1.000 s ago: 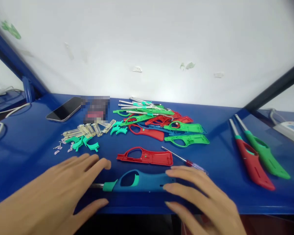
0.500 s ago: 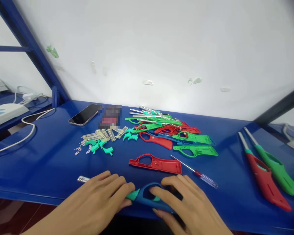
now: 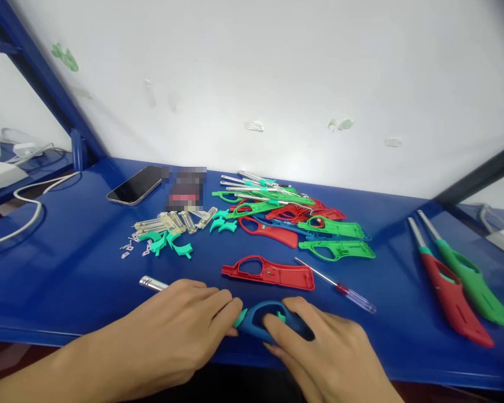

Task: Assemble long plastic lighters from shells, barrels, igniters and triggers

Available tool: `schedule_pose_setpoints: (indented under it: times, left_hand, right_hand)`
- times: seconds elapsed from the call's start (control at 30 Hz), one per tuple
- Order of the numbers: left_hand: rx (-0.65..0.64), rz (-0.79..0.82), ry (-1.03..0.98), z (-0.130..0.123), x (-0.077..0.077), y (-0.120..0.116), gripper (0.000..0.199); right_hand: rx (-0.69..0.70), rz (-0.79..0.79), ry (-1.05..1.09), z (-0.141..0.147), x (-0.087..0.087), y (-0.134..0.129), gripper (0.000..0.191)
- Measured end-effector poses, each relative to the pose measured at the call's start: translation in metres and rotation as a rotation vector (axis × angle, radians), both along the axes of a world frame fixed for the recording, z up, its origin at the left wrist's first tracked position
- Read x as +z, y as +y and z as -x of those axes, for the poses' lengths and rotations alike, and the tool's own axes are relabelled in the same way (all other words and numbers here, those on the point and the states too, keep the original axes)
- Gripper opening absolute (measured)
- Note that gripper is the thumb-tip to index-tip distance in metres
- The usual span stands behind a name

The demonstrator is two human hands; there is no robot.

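Near the front edge, a blue lighter with a teal collar and a metal tube lies across both hands. My left hand is wrapped round its tube and collar, and the silver tip sticks out to the left. My right hand grips the blue handle, with a finger at the loop beside the teal trigger. Just beyond lies a red handle half, its inside facing up. A screwdriver with a clear handle rests to the right of it.
Green, red and blue shells with metal tubes are piled at the back. Teal triggers, clear tanks and small bits lie left, near a phone. Red and green lighters lie right. A white cable crosses the left side.
The blue lighter has turned slightly in my hands and sits a little higher and further right in view. My left hand has shifted right along with it. The camera view has tilted slightly.
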State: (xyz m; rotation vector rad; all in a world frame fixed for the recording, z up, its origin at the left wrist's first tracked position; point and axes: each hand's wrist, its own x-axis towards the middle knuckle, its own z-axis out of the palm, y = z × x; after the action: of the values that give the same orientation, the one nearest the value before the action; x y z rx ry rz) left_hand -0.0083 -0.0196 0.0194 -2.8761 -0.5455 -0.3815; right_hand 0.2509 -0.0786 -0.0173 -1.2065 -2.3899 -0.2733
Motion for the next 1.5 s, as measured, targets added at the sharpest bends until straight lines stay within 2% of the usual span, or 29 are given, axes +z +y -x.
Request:
schedule_pose_setpoints:
  times: [0.23, 0.37, 0.53, 0.7, 0.83, 0.97, 1.1, 1.23, 1.4, 1.5]
  left_hand:
    - [-0.03, -0.031, -0.063, -0.009, 0.007, -0.003, 0.042]
    - [-0.034, -0.032, -0.08, -0.007, 0.006, -0.004, 0.038]
    - [-0.026, -0.013, -0.108, -0.007, 0.006, -0.004, 0.046]
    - [0.039, 0.094, -0.125, -0.02, 0.008, -0.008, 0.041]
    - [0.101, 0.177, -0.189, -0.026, 0.001, -0.011, 0.048]
    - [0.107, 0.217, -0.236, -0.025, -0.003, -0.007, 0.047]
    - [0.057, 0.157, -0.218, -0.027, -0.001, 0.0, 0.05]
    - [0.029, 0.101, -0.267, -0.031, 0.0, 0.002, 0.05]
    - [0.06, 0.046, -0.298, -0.03, -0.006, -0.005, 0.047]
    - [0.112, 0.071, -0.227, -0.025, -0.008, -0.008, 0.045]
  right_hand:
    - [0.051, 0.054, 0.053, -0.004, 0.002, -0.003, 0.034]
    - [0.021, 0.068, 0.057, -0.005, 0.001, -0.006, 0.039]
    - [-0.033, 0.016, 0.061, -0.002, 0.0, -0.006, 0.042]
    - [-0.085, -0.117, 0.102, -0.003, -0.006, -0.009, 0.032]
    - [-0.103, -0.148, 0.113, -0.007, -0.012, -0.011, 0.03]
    - [-0.087, -0.15, 0.095, -0.006, -0.01, -0.008, 0.03]
    - [-0.091, -0.145, 0.095, -0.004, -0.008, -0.006, 0.037]
    - [-0.1, -0.14, 0.1, -0.004, -0.008, -0.006, 0.035]
    - [-0.088, -0.116, 0.119, -0.004, -0.007, -0.006, 0.031]
    - [-0.079, -0.08, 0.114, -0.002, -0.006, -0.006, 0.032]
